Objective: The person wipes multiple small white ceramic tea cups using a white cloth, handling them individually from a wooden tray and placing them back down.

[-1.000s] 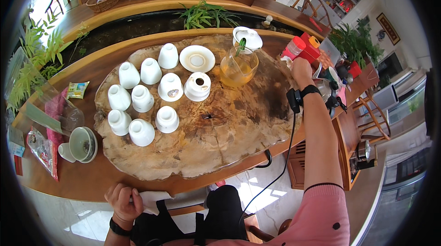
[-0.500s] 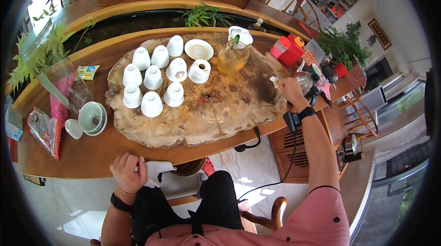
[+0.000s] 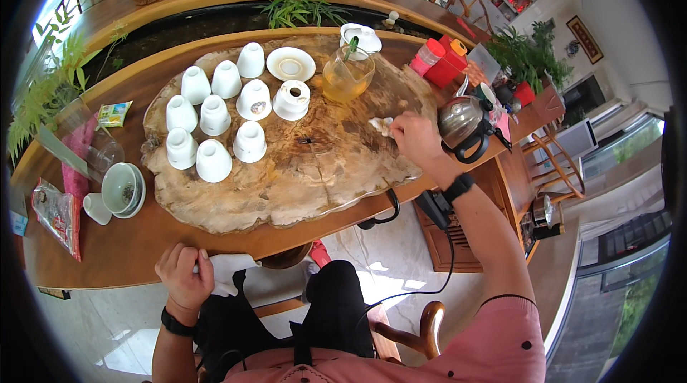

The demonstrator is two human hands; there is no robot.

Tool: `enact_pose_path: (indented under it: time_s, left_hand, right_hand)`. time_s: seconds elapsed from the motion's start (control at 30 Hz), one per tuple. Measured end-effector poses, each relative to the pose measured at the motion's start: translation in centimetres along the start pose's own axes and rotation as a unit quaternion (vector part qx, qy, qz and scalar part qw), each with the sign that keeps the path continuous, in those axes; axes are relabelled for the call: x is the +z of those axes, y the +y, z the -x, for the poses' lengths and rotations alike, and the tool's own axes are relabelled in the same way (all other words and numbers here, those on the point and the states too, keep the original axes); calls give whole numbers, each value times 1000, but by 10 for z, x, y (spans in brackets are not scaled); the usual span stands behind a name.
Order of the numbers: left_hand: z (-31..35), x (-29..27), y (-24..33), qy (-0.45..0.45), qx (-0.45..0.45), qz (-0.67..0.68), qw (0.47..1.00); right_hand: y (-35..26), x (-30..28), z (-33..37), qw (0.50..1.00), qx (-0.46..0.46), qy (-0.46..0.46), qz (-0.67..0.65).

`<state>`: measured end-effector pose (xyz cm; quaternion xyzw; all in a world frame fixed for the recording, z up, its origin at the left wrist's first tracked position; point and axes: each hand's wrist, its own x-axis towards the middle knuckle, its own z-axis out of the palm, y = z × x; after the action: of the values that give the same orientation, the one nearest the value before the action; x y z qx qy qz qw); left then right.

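My right hand (image 3: 416,138) is closed at the right side of a stone-like slab tea tray (image 3: 336,186). A crumpled white tissue-like wad (image 3: 380,125) sticks out from its fingertips, low over the slab. At the table's near edge my left hand (image 3: 184,274) is curled round a white cloth (image 3: 230,268), whose loose end hangs to the right. Several white cups (image 3: 214,160) stand upside down on the slab's left half. Behind them lie a white saucer (image 3: 290,64) and a white strainer holder (image 3: 292,100). A glass pitcher (image 3: 348,77) holds amber liquid, beside a white lidded bowl (image 3: 361,40).
A glass kettle (image 3: 461,124) with a black handle stands close to my right hand. Red containers (image 3: 447,61) are behind it. On the left are stacked pale bowls (image 3: 127,188), a tipped white cup (image 3: 96,208) and a red-edged plastic bag (image 3: 57,218). A cable hangs from my right wrist.
My right hand has moved left from beside the kettle onto the slab, carrying the white wad. The view has shifted slightly. My left hand still grips the cloth.
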<state>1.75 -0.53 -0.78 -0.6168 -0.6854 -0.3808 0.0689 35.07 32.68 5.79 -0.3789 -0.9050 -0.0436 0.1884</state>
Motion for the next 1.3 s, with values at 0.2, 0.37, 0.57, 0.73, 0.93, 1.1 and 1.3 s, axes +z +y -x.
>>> enact_pose_path:
  time_s: [0.2,0.37,0.57,0.73,0.93,1.1,1.3]
  left_hand:
    - [-2,2,-1,-13,-6,8,1000]
    - [-3,2,1,-11,-3,-15,1000]
    - [2,3,-2,-1,9,-24,1000]
    - [1,1,-3,-18,6,-12,1000]
    - [-3,1,1,-2,10,-12,1000]
    - [-4,1,1,18,15,-9,1000]
    - [-3,0,3,49,23,-7,999]
  right_hand:
    - [57,22,-68,985,122,-55,106]
    - [105,34,-105,952,229,-74,191]
    - [123,40,-127,940,257,-55,219]
    - [114,39,-122,945,234,-53,220]
    - [98,42,-89,971,160,-44,171]
    - [23,28,-57,992,102,-51,63]
    - [-97,27,-26,998,28,-32,-51]
